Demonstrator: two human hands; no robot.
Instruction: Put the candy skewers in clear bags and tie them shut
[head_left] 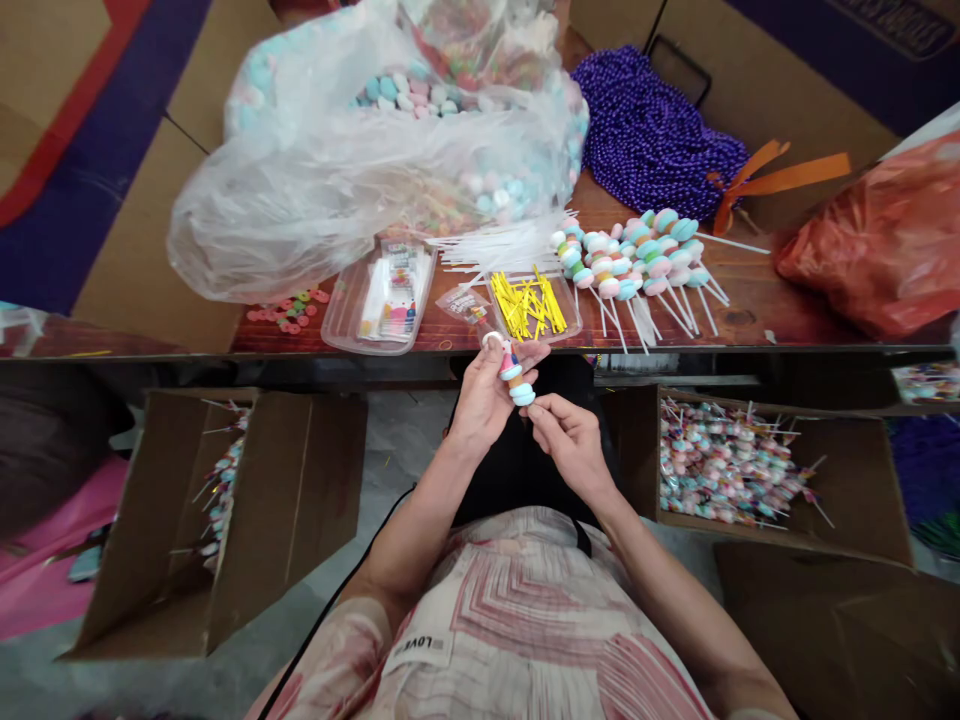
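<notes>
purple strands (652, 140) | orange ribbon (806, 172) | pink sheet (52, 590) | printed carton (75, 150)

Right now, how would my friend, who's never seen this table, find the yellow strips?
Start at the near edge of the wooden table, just beyond the left hand. There, between a tray of mostly white pieces and a cluster of pastel candy sticks, sits a small clear tray. The yellow strips lie jumbled inside, thin and bright yellow, unlike the white and pastel things beside them.
</notes>
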